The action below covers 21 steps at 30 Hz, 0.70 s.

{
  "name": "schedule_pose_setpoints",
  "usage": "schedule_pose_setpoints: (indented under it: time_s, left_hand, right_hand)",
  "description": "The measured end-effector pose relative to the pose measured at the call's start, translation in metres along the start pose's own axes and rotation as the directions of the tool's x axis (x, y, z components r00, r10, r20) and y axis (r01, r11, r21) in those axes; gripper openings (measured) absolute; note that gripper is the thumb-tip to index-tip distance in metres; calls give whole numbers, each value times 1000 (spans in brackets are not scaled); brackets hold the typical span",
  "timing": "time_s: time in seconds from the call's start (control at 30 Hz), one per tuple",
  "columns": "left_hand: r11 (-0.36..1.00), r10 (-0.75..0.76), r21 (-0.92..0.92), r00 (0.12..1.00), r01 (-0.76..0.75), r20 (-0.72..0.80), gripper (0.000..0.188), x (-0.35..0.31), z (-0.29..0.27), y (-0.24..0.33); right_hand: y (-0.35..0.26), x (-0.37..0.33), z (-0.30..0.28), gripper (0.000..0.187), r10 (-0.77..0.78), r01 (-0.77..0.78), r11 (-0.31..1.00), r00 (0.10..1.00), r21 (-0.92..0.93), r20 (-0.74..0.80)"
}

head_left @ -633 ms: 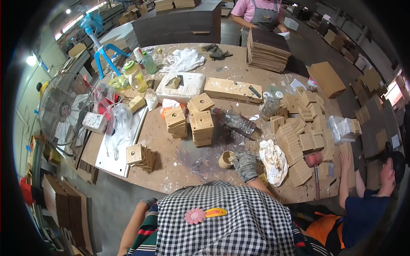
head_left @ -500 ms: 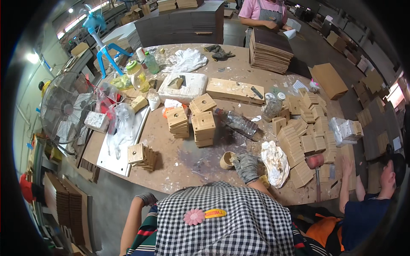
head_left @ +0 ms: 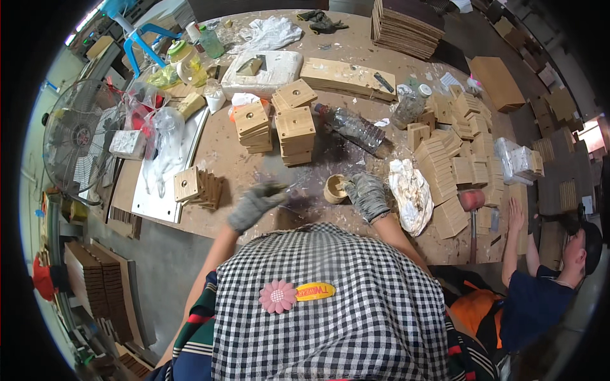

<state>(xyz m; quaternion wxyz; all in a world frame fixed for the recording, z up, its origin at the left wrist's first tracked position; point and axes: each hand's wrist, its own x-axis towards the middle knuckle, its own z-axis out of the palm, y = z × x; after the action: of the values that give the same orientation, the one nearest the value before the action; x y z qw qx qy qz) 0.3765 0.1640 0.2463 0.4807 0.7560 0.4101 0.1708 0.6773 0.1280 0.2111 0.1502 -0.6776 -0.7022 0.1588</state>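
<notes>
My right hand point(head_left: 368, 196), in a grey work glove, is closed at the right rim of a small round tan cup point(head_left: 335, 189). Its fingertips cover part of the cup's mouth, and the contents are hard to make out. My left hand point(head_left: 255, 204), gloved alike, hovers over the near edge of the table with fingers stretched to the right, slightly blurred and holding nothing visible. To its left stands a short row of drilled wooden blocks point(head_left: 188, 185). Ahead are two stacks of similar blocks, a left stack point(head_left: 253, 119) and a taller right stack point(head_left: 296, 122).
A stained white cloth point(head_left: 410, 197) lies right of my right hand, beside many piled wooden blocks point(head_left: 437, 166) and a red mallet point(head_left: 471, 200). A plastic bottle point(head_left: 353, 129) lies beyond the cup. A fan point(head_left: 82, 136) stands left; a co-worker's hand point(head_left: 516, 216) rests at the right edge.
My left hand has come up from beside my body to over the table's near edge. The right hand stays at the cup. The whole view has tilted downward.
</notes>
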Motion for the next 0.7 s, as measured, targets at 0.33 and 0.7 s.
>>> schedule_pose_setpoints:
  time_s: [0.33, 0.7]
  left_hand:
    - [906, 159, 376, 979, -195, 125, 78, 116, 100, 2]
    - [936, 306, -83, 906, -343, -291, 72, 122, 126, -29]
  right_hand:
    - [6, -12, -4, 31, -11, 17, 999, 994, 51, -109]
    - [-17, 0, 9, 29, -160, 81, 941, 962, -329, -222]
